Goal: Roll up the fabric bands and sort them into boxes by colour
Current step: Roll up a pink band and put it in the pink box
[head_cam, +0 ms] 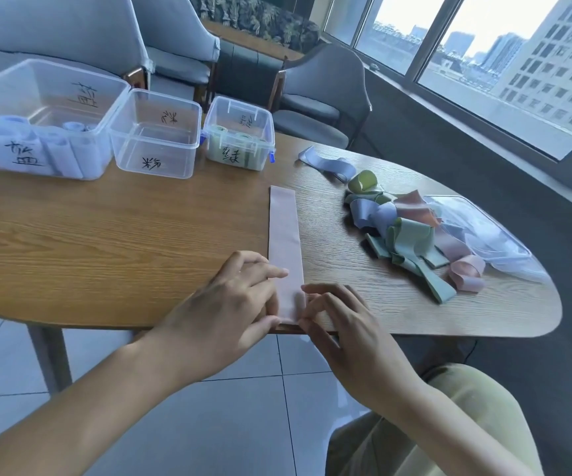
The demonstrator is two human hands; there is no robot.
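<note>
Pink band (284, 242) flat on desk (140, 242), lengthwise away from near edge. Left hand (233, 304) pinching near end, thumb at band's corner, fingers (270, 271) across its left edge. Right hand (339, 321) fingers curled onto near right edge, gripping same band. 3 clear boxes at far left: blue box (42, 121) with blue rolls, empty middle box (155, 134), green box (239, 134) with green rolls. Unrolled band pile (411, 231) right, beside clear lid (483, 228)

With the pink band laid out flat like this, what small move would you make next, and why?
Probably start rolling: both hands, left hand and right hand, pinch the near end of the pink band, which lies flat and unrolled, so curling that end away towards the boxes seems next.
</note>
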